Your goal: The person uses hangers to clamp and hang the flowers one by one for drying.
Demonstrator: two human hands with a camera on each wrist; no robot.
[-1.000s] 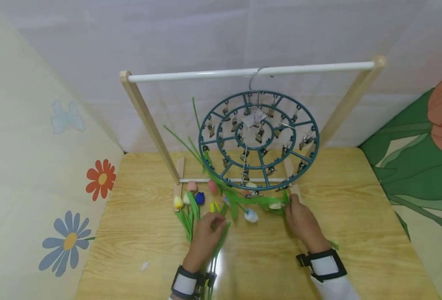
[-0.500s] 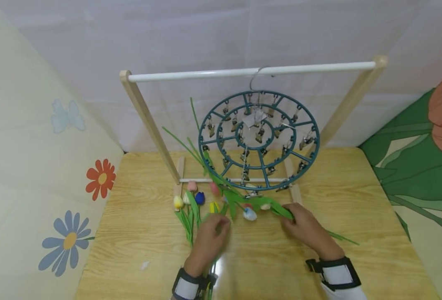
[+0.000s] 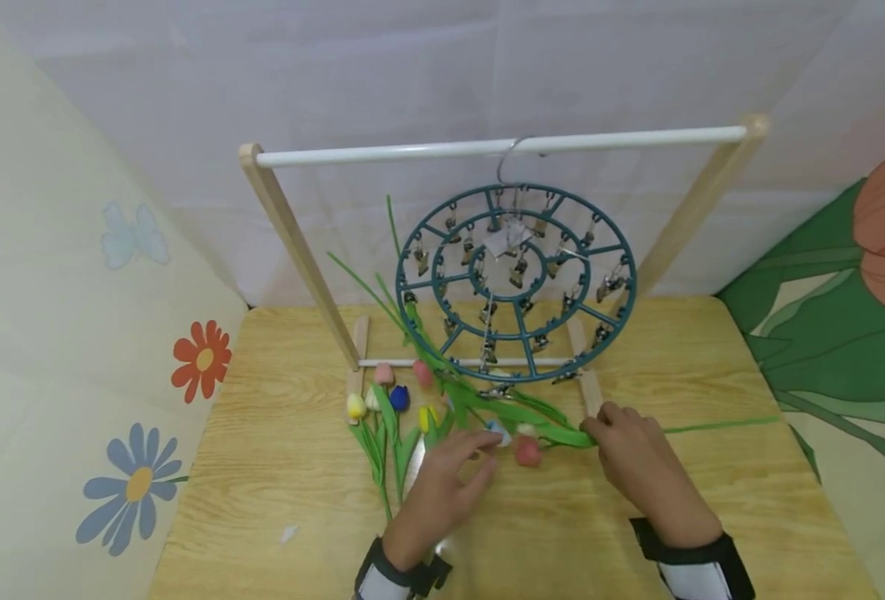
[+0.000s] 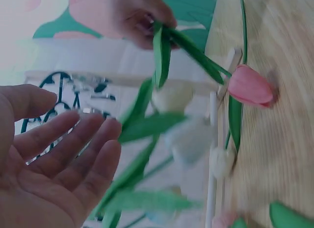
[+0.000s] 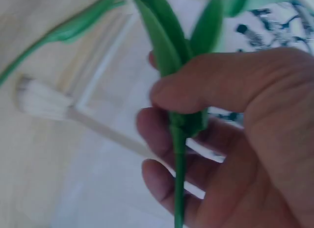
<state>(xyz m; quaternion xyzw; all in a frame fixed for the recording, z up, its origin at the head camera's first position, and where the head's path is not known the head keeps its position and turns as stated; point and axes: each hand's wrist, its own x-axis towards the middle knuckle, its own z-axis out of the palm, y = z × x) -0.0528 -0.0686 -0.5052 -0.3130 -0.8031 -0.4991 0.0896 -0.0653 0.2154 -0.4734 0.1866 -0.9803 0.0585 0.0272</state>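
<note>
In the right wrist view, my right hand (image 5: pixel 211 120) pinches a green tulip stem (image 5: pixel 179 184) just below its leaves, thumb on one side and fingers on the other. The leaves run toward a pink tulip head (image 3: pixel 527 451) near the tabletop. My left hand (image 3: pixel 446 492) has its fingers loosely spread, palm facing the flowers, with nothing in it. Beyond its fingertips are a light blue tulip (image 3: pixel 497 432) and a white tulip (image 3: pixel 527 430), blurred in the left wrist view. Overlapping green leaves (image 3: pixel 513 411) stretch between the two hands.
A round clip hanger (image 3: pixel 517 287) with many metal clips hangs from the white bar (image 3: pixel 382 152) of a wooden rack. Several tulips, including a blue tulip (image 3: pixel 399 397) and a yellow tulip (image 3: pixel 356 407), lie left on the wooden table (image 3: pixel 262 467). A printed cloth (image 3: pixel 847 333) borders the right.
My right hand has moved right and toward me with the tulip stem, and the pink head has come into fuller view. My left hand has shifted slightly right, its fingers reaching further out.
</note>
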